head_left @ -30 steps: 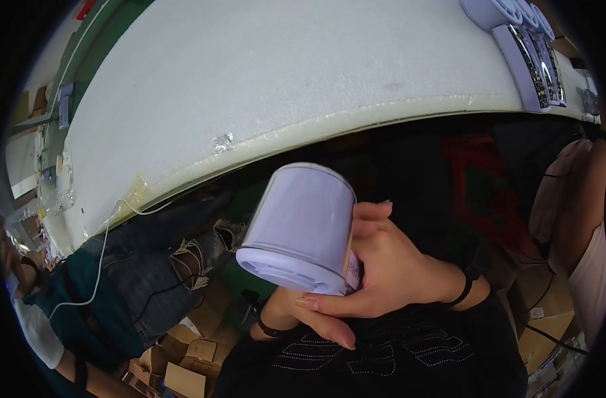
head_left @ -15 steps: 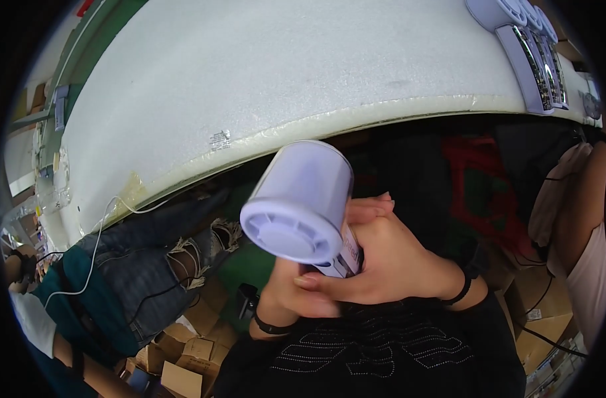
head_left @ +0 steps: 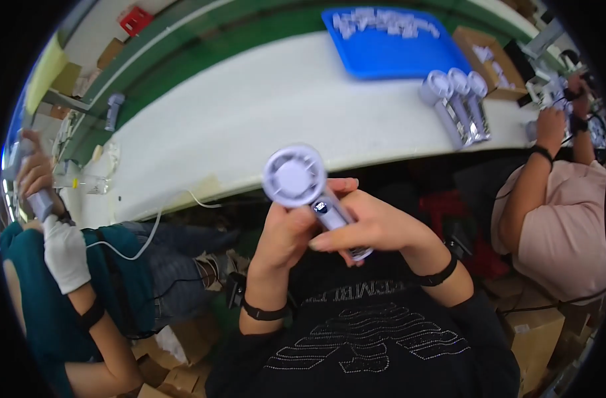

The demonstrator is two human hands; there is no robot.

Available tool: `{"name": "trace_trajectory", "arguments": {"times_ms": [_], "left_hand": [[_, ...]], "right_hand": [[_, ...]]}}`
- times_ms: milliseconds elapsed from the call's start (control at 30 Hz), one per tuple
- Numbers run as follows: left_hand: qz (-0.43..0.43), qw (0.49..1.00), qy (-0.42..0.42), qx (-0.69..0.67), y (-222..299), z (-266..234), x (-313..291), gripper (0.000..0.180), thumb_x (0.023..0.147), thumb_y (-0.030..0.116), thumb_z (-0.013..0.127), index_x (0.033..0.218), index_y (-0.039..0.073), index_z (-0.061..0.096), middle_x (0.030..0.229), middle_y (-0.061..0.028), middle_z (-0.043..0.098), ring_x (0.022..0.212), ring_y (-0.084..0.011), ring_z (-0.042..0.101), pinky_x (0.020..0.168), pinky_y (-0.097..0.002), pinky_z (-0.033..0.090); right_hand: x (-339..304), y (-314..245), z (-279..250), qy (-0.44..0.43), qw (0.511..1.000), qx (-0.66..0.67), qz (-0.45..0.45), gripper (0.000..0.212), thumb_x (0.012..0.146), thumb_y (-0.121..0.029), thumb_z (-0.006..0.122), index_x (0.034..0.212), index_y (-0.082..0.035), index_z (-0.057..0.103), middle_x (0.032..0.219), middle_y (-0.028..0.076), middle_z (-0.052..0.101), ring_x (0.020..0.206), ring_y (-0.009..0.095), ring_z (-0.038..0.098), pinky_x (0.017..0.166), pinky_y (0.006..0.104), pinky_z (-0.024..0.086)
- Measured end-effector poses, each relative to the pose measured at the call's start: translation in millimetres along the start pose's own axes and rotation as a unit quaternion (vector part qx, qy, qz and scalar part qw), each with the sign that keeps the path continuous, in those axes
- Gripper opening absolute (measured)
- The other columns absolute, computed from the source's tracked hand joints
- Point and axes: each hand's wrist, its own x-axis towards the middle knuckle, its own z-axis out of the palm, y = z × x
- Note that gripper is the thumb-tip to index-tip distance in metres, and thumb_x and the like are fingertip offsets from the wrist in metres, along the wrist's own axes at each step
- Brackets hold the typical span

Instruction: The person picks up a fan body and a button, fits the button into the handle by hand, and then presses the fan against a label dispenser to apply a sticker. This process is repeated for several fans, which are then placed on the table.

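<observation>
A pale lavender handheld fan [head_left: 294, 174] is held in both my hands in front of my chest, at the near edge of the white table. Its round, vented head tilts up and to the left, and a dark, shiny panel shows on the handle. Wrapped about the neck, just below the head, is my left hand [head_left: 283, 232], its fingers partly hidden. My right hand [head_left: 376, 222] grips the handle, thumb across the front and fingers behind. The handle's lower end pokes out beneath it.
On the white table [head_left: 237, 106], several similar lavender fans [head_left: 459, 113] lie side by side at the right. Behind them are a blue tray [head_left: 382, 60] of small pale parts and a cardboard box [head_left: 500, 50]. Co-workers sit on both sides; the left one's gloved hand [head_left: 65, 255] is near a lavender device.
The fan has turned so its round vented face shows more fully, and it looks smaller. My right hand has shifted along the handle. The view has swung up, revealing more tabletop.
</observation>
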Motion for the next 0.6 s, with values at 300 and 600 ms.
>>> {"name": "trace_trajectory", "arguments": {"times_ms": [300,600], "left_hand": [[0.315,0.905,0.006,0.286,62.6,37.8,14.4,0.086,0.084,0.028,0.094,0.155,0.001,0.055,0.152,-0.0216,0.060,0.146,-0.0326,0.053,0.122,-0.0445,0.041],[0.366,0.748,0.290,0.471,104.9,-55.0,34.5,0.064,0.075,-0.002,0.095,0.132,0.001,0.066,0.138,-0.0131,0.068,0.125,-0.0243,0.066,0.110,-0.0389,0.051]], "right_hand": [[10.2,1.4,-21.8,-0.258,0.899,0.348,-0.059,0.099,0.111,-0.066,0.037,0.126,0.031,0.050,0.058,0.018,0.063,0.037,0.019,0.052,0.035,0.0277,0.040],[47.3,-53.2,-92.7,0.522,0.758,-0.336,-0.201,0.041,0.108,-0.036,0.065,0.110,0.003,0.078,0.089,0.018,0.079,0.081,0.025,0.075,0.072,0.0376,0.055]]}}
